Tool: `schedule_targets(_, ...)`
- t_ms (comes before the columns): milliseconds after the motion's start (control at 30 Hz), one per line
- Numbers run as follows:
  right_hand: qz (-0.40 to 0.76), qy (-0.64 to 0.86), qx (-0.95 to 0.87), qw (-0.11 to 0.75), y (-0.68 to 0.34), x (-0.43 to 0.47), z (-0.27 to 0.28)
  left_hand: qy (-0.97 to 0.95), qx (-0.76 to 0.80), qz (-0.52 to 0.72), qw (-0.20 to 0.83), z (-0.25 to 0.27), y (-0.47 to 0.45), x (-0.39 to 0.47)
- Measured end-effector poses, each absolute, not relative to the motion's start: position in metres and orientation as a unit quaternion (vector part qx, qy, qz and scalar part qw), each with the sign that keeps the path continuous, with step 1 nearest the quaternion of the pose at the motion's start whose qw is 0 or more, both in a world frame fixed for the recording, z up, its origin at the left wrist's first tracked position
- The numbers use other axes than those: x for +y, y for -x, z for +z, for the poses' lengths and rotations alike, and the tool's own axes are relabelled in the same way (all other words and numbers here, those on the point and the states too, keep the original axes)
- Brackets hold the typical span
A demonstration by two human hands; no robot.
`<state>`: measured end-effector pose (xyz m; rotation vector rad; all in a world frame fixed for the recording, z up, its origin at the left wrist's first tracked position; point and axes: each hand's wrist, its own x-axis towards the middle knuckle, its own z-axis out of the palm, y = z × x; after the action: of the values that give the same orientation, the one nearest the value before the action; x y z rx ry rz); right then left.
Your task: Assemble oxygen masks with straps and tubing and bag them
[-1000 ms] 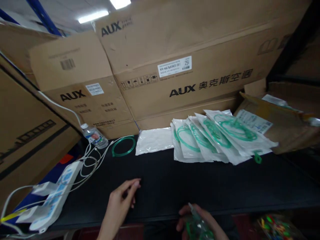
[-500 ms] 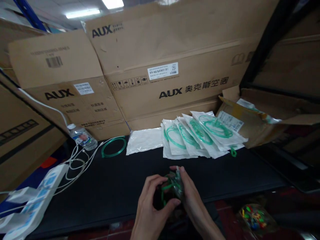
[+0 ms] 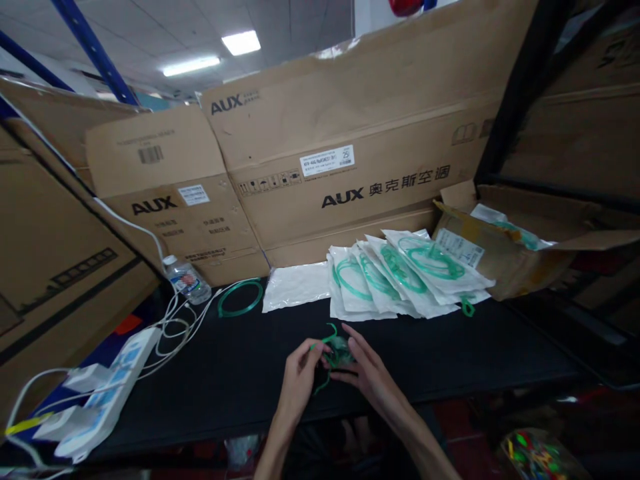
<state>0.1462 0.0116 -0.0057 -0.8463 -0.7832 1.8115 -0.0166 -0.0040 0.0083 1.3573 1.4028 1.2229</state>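
Between my hands, above the black table (image 3: 210, 373), is a small clear plastic mask (image 3: 341, 353) with a green strap (image 3: 323, 385) whose loose ends stick out above and below. My left hand (image 3: 299, 372) pinches the green strap with thumb and fingertips. From the right side, my right hand (image 3: 373, 377) holds the mask's clear body with bent fingers. Part of the mask is hidden by the fingers. Behind them lie several overlapping white pouches (image 3: 353, 310) with coiled green tubing inside. A loose coil of green tubing (image 3: 235, 313) rests to the left, beside a plain white pouch (image 3: 296, 288).
A power strip (image 3: 113, 397) with white cables and a plastic bottle (image 3: 187, 280) occupy the left side. An open carton (image 3: 457, 230) stands at the right. Large cardboard boxes (image 3: 280, 220) wall the back. A container of colourful small pieces (image 3: 537, 457) sits low at right.
My hands have moved slightly apart, and the green strap now spreads out from the mask instead of being bunched inside the fingers. The head view has tilted up and shifted left.
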Motion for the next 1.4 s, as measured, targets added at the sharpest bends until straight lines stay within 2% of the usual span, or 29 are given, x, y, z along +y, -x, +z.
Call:
schedule_targets(233,0.617,0.378,-0.461,0.514,-0.137,-0.001,-0.014,-0.565,0.555,0.465,0.397,0.005,0.013,-0.007)
schedule_targets(467,0.477,0.405,-0.592,0.509,-0.146,0.001,-0.006,-0.562,0.597,0.448,0.356,0.006,0.008,-0.013)
schedule_targets(833,0.302,0.422,-0.673,0.527,-0.128,0.005,-0.019,-0.594,0.565,0.436,0.372,0.006,0.013,-0.01)
schedule_targets(1100,0.222,0.449,-0.701,0.507,-0.134,-0.001,-0.02,-0.581,0.571,0.403,0.417,0.006,0.012,-0.01)
schedule_targets(1400,0.206,0.477,-0.671,0.529,-0.128,-0.006,-0.019,-0.646,0.546,0.372,0.382,0.006,0.015,-0.016)
